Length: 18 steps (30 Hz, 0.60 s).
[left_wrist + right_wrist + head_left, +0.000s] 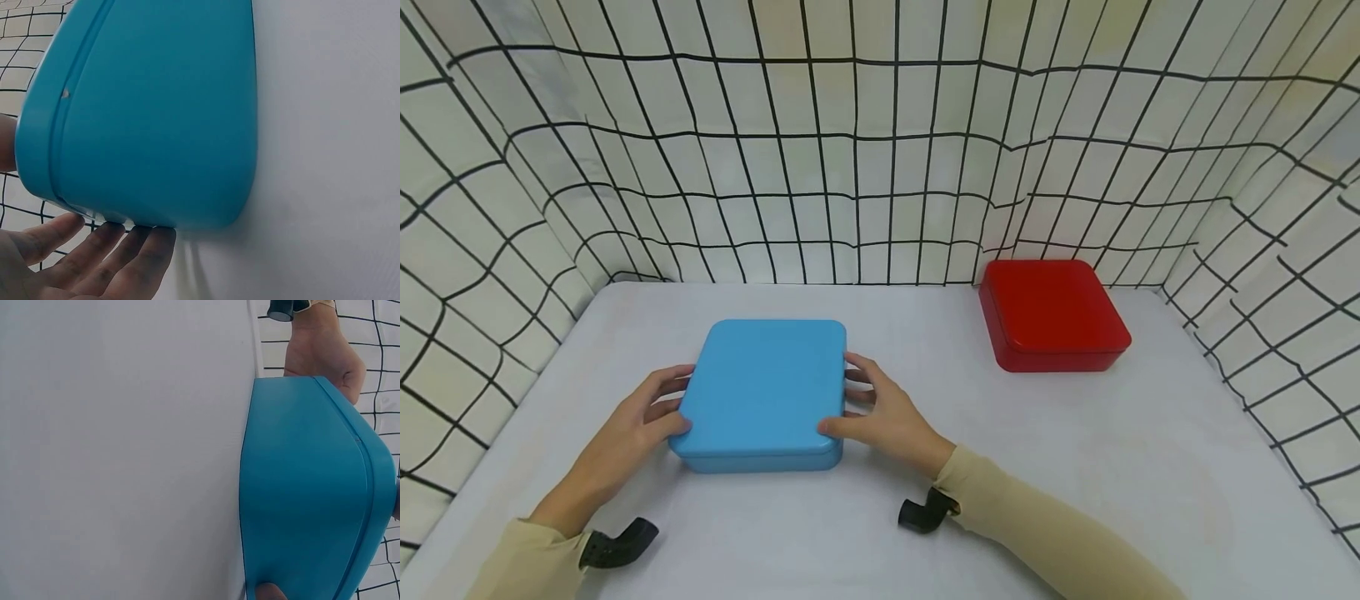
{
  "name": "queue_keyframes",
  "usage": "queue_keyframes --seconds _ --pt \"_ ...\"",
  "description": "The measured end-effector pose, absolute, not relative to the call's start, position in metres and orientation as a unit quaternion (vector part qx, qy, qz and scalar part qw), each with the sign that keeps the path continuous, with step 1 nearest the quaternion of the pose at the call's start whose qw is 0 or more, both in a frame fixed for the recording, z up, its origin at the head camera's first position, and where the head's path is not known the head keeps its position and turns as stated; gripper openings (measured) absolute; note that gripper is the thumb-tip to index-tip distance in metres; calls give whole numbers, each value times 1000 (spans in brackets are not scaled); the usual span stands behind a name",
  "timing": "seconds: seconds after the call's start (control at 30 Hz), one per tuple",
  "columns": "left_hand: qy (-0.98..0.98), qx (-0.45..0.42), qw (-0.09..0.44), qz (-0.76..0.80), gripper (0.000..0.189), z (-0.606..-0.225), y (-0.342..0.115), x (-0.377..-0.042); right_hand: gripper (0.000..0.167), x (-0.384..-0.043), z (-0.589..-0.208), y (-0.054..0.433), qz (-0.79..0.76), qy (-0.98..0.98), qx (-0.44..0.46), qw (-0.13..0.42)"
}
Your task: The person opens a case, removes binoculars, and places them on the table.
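Observation:
A light blue lidded box (767, 387) with rounded corners lies on the white tabletop, its lid seated and a seam running round its side. At its left side my left hand (636, 417) grips it, thumb on the lid's near corner and fingertips against the side wall, as the left wrist view also shows in its fingers (144, 269). My right hand (891, 412) holds the opposite side, with the thumb over the near right corner and the fingers spread along the wall. In the right wrist view one fingertip (270, 592) presses low on the blue wall.
A red lidded box (1056, 317) stands at the back right of the white table (917, 550). White walls with a black grid (880, 137) enclose the back and both sides. A black wrist mount (621, 546) sits on each sleeve.

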<state>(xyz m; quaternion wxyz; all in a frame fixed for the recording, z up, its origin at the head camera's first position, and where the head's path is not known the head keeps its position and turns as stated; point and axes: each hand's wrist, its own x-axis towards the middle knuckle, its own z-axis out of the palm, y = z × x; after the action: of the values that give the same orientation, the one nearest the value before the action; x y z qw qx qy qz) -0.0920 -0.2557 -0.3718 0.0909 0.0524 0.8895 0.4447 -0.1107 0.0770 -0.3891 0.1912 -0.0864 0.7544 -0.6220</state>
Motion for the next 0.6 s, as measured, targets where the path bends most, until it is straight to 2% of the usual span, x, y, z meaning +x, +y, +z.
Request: queue_keyframes --seconds 0.6 --pt "893 48 96 437 72 -371 -256 -79 97 -96 -388 76 -618 758 -95 188"
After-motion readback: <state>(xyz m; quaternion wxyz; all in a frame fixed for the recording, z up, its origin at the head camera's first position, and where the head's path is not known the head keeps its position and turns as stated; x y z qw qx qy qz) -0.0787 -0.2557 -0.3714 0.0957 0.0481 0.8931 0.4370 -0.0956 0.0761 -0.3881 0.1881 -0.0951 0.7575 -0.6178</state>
